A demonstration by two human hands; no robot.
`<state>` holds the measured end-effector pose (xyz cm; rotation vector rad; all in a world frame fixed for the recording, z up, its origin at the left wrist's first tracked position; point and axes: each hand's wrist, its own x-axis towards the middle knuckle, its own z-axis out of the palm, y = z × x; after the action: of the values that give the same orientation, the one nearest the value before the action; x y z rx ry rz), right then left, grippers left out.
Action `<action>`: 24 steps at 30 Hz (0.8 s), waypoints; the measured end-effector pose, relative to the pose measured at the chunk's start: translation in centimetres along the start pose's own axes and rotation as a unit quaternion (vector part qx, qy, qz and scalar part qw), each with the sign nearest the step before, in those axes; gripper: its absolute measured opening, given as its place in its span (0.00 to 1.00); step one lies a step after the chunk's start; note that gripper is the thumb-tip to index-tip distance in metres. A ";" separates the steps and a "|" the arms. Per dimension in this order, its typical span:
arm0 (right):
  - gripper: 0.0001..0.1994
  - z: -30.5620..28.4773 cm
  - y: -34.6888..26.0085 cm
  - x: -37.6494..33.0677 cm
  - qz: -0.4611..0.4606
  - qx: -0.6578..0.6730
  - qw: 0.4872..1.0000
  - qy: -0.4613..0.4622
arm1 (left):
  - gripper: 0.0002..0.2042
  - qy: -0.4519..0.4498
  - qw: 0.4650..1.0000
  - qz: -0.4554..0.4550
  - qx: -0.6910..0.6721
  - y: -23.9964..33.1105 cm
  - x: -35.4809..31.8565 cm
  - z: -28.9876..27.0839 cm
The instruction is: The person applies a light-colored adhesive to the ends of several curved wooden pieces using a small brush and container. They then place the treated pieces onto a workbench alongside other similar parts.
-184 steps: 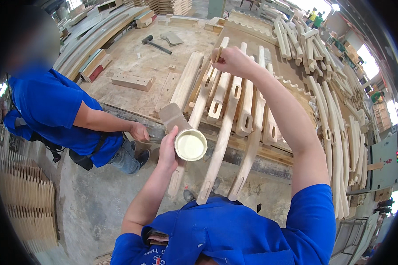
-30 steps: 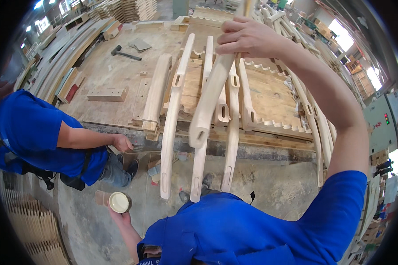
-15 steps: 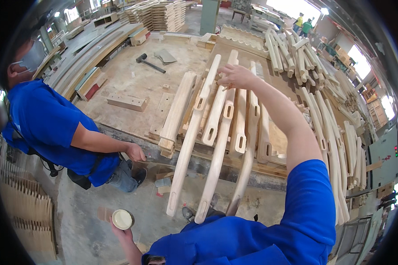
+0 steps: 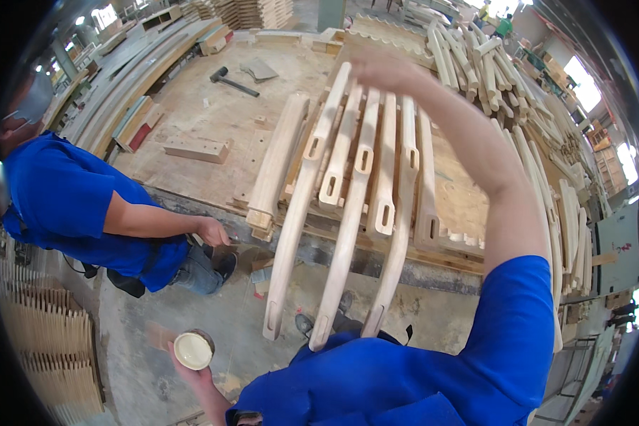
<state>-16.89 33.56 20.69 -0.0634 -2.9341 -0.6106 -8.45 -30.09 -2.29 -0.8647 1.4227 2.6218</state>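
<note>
Several curved pale wooden legs (image 4: 366,184) with slots lie side by side on the workbench (image 4: 213,121), their near ends hanging over its front edge. My right hand (image 4: 378,67) reaches far out and rests on their far ends; it is blurred, so its grip is unclear. My left hand (image 4: 192,375) is low at the bottom left, holding a small round cup (image 4: 193,350) of pale paste above the concrete floor.
A person in a blue shirt (image 4: 64,206) crouches at the left, one hand (image 4: 213,231) at the bench edge. A hammer (image 4: 231,82) and a wooden block (image 4: 195,149) lie on the bench. Curved wooden parts (image 4: 547,177) are piled at the right, slats (image 4: 42,348) at the lower left.
Six seconds ago the cup was raised at bench height; now it is low. One second ago my right hand held a leg lifted; the legs now lie in a row.
</note>
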 end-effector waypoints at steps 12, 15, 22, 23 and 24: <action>0.09 -13.8 -4.6 -9.8 0.102 0.289 0.884 0.354 | 0.27 -0.396 0.887 -0.230 -0.055 0.0 -4.0 18.3; 0.12 -10.2 -0.7 -10.9 0.193 0.286 0.895 0.283 | 0.25 -0.420 0.869 -0.253 -0.060 -1.4 -5.8 20.7; 0.13 5.1 13.8 -25.7 0.482 0.120 0.863 0.096 | 0.23 -0.343 0.905 -0.250 -0.006 -3.6 -6.0 18.1; 0.14 6.6 14.5 -28.4 0.518 0.134 0.843 0.060 | 0.23 -0.345 0.912 -0.224 0.003 -3.6 -6.1 17.7; 0.13 8.1 14.9 -30.5 0.556 0.123 0.822 0.029 | 0.23 -0.344 0.919 -0.194 0.018 -3.3 -6.3 17.3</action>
<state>13.28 50.06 14.69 -1.5213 -2.2702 -0.0209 -10.05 -13.24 5.57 -0.1413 0.9771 2.2337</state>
